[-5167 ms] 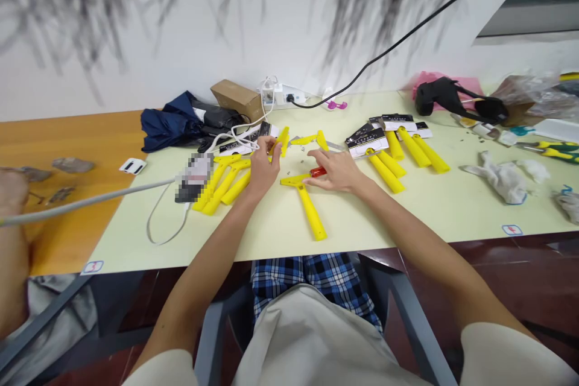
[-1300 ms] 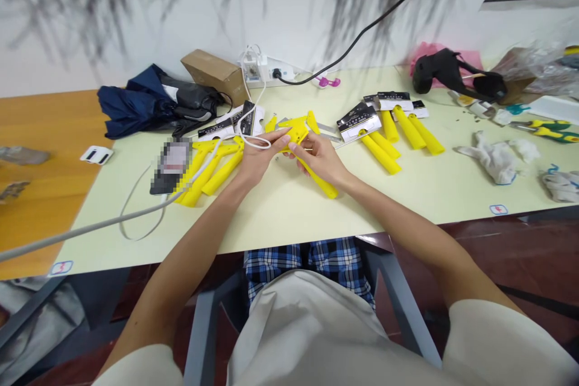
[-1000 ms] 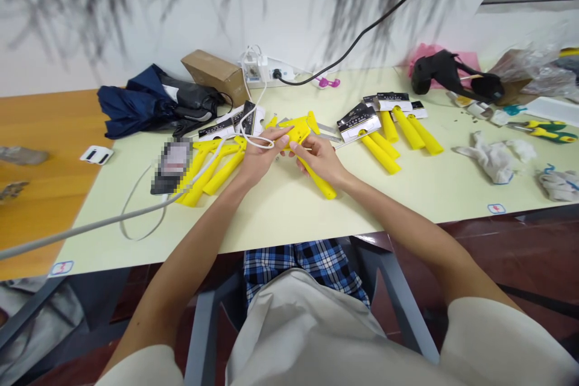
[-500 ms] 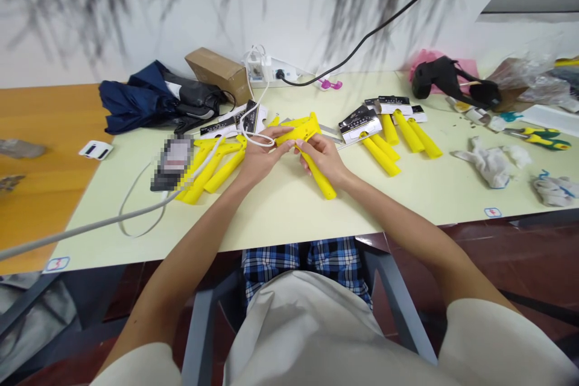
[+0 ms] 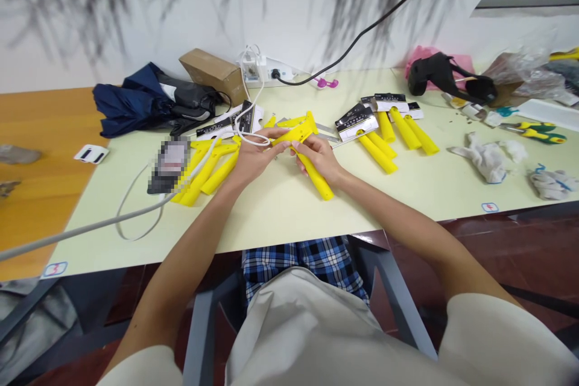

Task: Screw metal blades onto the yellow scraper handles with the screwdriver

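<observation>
Both hands grip a yellow scraper, its T-shaped head tilted up and its handle pointing toward me. My left hand is closed on the left end of the head, thumb on top. Around the neck, just below the head, my right hand wraps its fingers with the thumb near the left one. More yellow scrapers lie left of my left wrist. Behind the hands rest another yellow piece and grey metal blades. On the right, yellow handles stick out from black-and-white cards.
A white cable crosses the table's left side to a phone and hangs over my left hand. At the back are a cardboard box and power strip. Gloves and pliers lie right.
The view has shifted slightly, and the scraper's head has tilted a little between my fingers. Both hands keep their hold.
</observation>
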